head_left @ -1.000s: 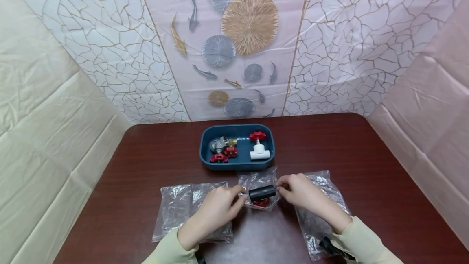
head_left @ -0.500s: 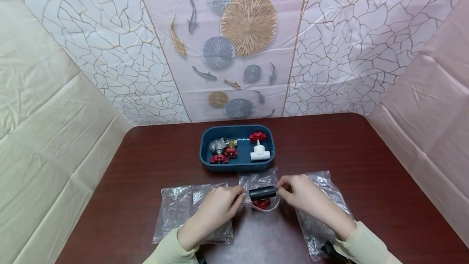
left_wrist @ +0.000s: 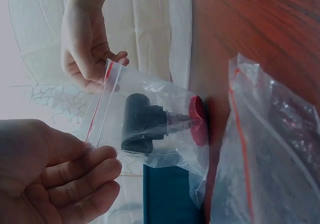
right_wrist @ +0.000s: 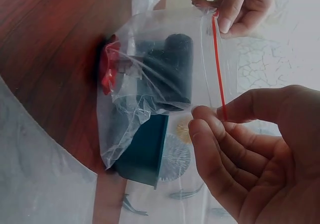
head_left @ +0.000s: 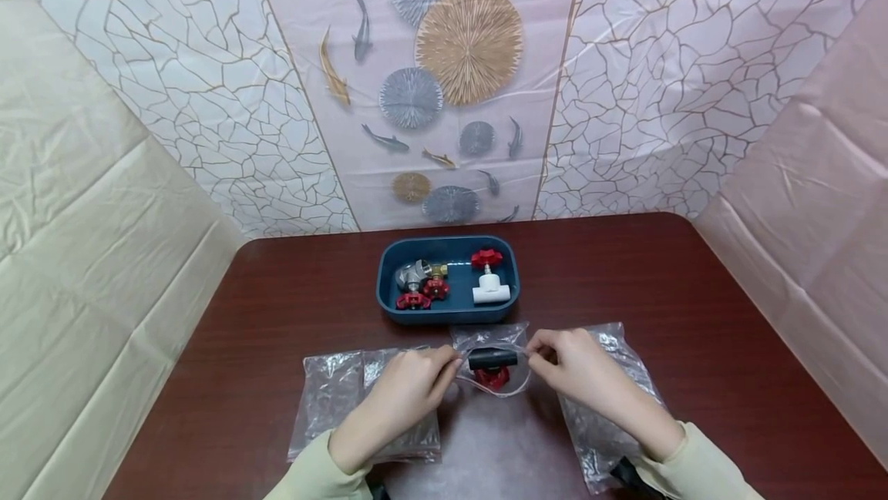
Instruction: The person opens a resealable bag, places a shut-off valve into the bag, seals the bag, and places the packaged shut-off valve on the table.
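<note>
A clear zip bag with a red seal line holds a black T-shaped valve. The valve's red handwheel points down, low in the bag near the table. At one end of the bag's mouth, my left hand pinches the edge between thumb and forefinger. The other end is pinched by my right hand, with its remaining fingers loosely bent in the right wrist view. Between the hands, the mouth forms a loop around the black valve in the head view.
Behind the bag stands a blue tray holding a white tee valve, a silvery valve and a brass-ended valve. More clear bags lie at left. Another clear bag lies under my right forearm.
The bag's mouth has spread into a clearer loop. Inside it, the black valve has shifted slightly away from me. Both hands keep their pinch and have barely moved.
</note>
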Tool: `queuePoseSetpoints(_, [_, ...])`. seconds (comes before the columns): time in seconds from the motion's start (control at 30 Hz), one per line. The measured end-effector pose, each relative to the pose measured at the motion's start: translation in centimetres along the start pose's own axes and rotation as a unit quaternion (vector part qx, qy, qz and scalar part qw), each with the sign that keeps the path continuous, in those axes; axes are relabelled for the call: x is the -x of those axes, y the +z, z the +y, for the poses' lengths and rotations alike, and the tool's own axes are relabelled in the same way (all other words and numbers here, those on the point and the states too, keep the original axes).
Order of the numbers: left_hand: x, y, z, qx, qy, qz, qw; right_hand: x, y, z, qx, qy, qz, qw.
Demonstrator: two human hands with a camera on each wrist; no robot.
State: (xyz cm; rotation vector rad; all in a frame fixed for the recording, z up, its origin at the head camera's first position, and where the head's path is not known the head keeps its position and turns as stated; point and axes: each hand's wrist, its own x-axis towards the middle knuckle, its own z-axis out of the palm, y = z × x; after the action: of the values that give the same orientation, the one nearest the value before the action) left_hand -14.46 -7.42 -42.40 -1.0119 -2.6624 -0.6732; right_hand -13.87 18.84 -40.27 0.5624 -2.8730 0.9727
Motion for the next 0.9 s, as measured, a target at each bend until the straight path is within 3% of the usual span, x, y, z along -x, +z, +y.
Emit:
queuePoseSetpoints(0.63, [-0.6, -1.5, 0.3, -0.015, 0.015, 0.039, 0.999, 0.5, -1.4, -1.0, -0.005, 0.0, 0.022, 1.0])
queuePoseSetpoints(0.9, [-1.0, -2.4, 0.5, -0.008, 0.02, 0.048, 0.9986, 0.8, -2.0, -1.4, -0.004, 0.021, 0.022, 1.0])
